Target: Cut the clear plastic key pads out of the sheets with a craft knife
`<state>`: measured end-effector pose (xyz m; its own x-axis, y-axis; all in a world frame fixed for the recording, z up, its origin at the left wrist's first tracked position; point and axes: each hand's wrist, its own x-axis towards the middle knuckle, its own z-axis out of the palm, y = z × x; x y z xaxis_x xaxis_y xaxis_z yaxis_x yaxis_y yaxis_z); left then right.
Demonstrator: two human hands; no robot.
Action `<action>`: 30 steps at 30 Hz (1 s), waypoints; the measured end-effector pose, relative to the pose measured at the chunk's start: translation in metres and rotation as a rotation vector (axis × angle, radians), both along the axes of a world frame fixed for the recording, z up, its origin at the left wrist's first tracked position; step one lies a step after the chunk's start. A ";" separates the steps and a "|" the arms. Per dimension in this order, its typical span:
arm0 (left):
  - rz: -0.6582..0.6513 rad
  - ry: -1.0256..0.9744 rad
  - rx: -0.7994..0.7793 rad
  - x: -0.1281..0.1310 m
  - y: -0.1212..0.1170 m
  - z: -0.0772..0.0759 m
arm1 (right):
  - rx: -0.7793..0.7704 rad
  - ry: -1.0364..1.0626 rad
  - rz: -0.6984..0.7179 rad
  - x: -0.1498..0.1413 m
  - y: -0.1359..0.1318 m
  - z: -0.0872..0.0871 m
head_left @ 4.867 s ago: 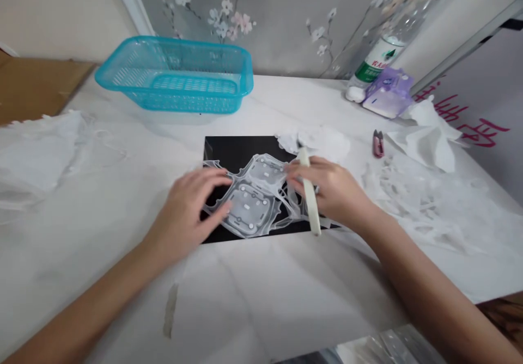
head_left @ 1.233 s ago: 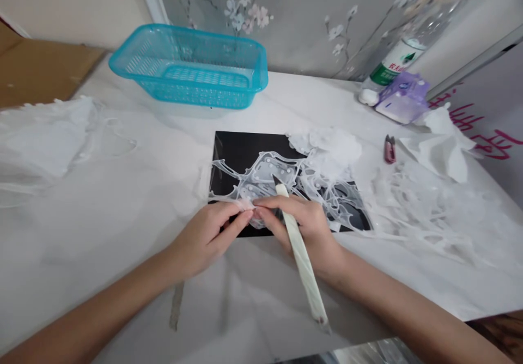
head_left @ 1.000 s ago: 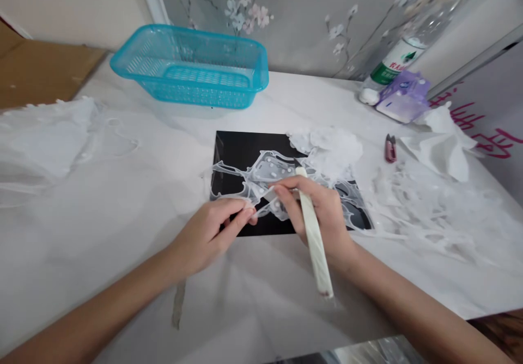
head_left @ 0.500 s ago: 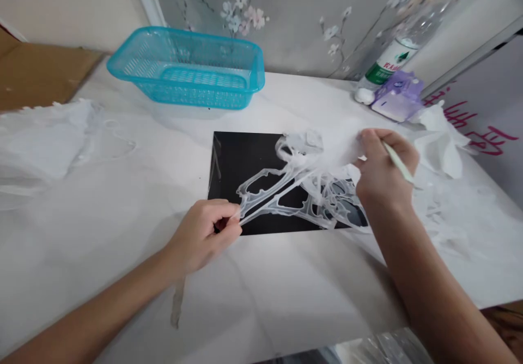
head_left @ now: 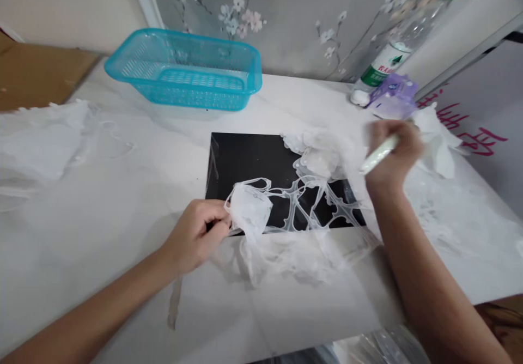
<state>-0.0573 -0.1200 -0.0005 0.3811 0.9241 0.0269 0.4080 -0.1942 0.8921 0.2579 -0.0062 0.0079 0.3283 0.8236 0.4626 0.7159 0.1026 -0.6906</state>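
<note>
While the left hand (head_left: 194,238) pinches a bunched end of it, a web of thin whitish film (head_left: 249,208) lies across a black sheet (head_left: 245,157) near the middle of the desk (head_left: 122,298), with a crumpled wad (head_left: 318,154) at the sheet's far edge and a loose skirt (head_left: 294,258) hanging past the near edge onto the desk. Film looks very light, soft and stretchy, likely clingy and easy to tear at the thin strands; the bunched end and the wad look like the safest places to take hold. Left grip is closed, fingers curled in and clamped on the bunch at the sheet's near left corner. Left forearm comes in low from the bottom left, wrist almost flat, hand close to the desk. Right hand (head_left: 394,151) is raised off to the far right, blurred, closed around the white handle of a craft knife (head_left: 378,154); handle points back toward the sheet, blade not visible. Right forearm rises steeply from the bottom right. Nearby: crumpled paper towel (head_left: 439,146), purple packet (head_left: 394,98), clear plastic bottle (head_left: 384,67), turquoise plastic basket (head_left: 196,99) behind the sheet.
</note>
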 end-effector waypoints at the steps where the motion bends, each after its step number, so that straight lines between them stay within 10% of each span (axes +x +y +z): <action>1: 0.022 -0.046 -0.041 0.000 0.001 0.001 | -0.078 -0.066 0.095 -0.004 -0.001 -0.004; 7: 0.098 -0.108 -0.056 0.002 0.005 0.007 | -0.042 -0.443 0.290 -0.041 -0.023 -0.002; 16: 0.135 -0.089 0.099 0.007 0.003 0.001 | -0.304 -0.281 0.943 -0.112 -0.095 0.017; 21: 0.303 -0.184 0.133 0.005 0.002 0.005 | -0.384 0.194 0.688 -0.088 -0.069 0.019; 30: 0.414 -0.091 0.138 0.004 0.000 0.004 | -0.570 0.362 0.421 -0.071 -0.045 0.009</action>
